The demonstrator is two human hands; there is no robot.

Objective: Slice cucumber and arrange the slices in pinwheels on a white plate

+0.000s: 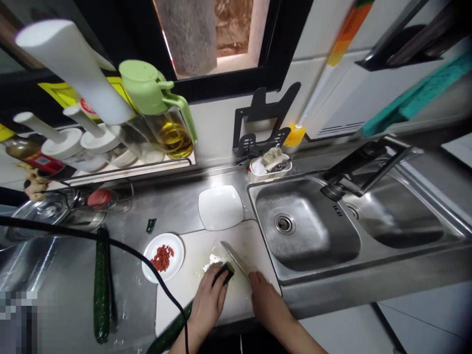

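Note:
On the white cutting board (186,295), my left hand (209,297) is closed over a short piece of dark green cucumber (227,273). My right hand (266,300) grips the handle of a knife (235,258), whose blade points up and left, just right of the piece. Wet spots mark the board beyond my fingers. A longer cucumber (169,337) lies partly under my left forearm. At the board's upper left, a round white plate (178,248) holds red pieces (162,258). A square white dish (220,207) stands at the board's far edge.
Another whole cucumber (101,290) and a small green scrap (151,225) lie on the steel counter at left. A black cable crosses the left side. The double sink (313,221) with its faucet is at right. An oil jug (173,132) and jars stand on the back-left shelf.

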